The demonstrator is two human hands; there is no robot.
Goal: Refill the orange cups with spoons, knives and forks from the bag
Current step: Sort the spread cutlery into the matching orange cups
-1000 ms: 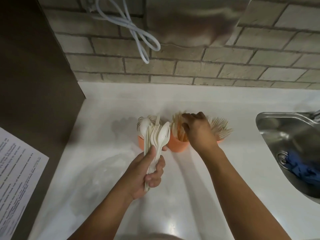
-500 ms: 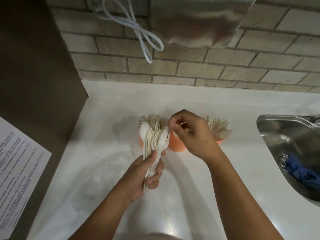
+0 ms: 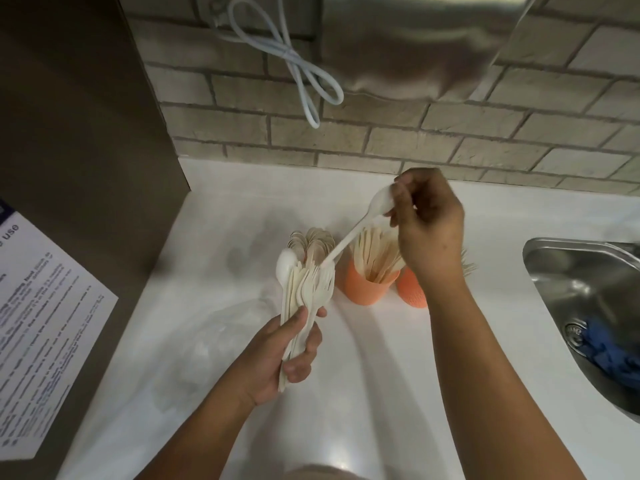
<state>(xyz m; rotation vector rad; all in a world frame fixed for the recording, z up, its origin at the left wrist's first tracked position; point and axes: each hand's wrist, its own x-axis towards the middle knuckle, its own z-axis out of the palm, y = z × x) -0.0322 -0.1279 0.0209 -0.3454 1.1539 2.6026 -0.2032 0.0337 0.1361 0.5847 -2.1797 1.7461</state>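
Note:
My left hand (image 3: 289, 344) grips a bundle of cream cutlery (image 3: 304, 289), spoons and forks, by the handles, heads up. My right hand (image 3: 427, 223) pinches the bowl of one white spoon (image 3: 356, 233) whose handle slants down to the top of the bundle. Behind the bundle a cup of spoons (image 3: 313, 242) shows only its spoon heads. The middle orange cup (image 3: 365, 287) holds upright cream cutlery. A right orange cup (image 3: 410, 292) sits partly hidden by my right wrist, with fork tines (image 3: 469, 266) sticking out. A clear plastic bag (image 3: 221, 337) lies flat on the counter to the left.
A white counter (image 3: 381, 393) runs to a brick wall. At the right a steel sink (image 3: 588, 306) holds a blue cloth (image 3: 609, 355). A dark panel with a printed notice (image 3: 41, 323) stands at the left. A looped white cable (image 3: 298, 67) and a steel dispenser (image 3: 408, 43) hang above.
My right hand left the middle cup, took a spoon by its bowl from the bundle's top and lifted it up and right. My left hand kept holding the bundle.

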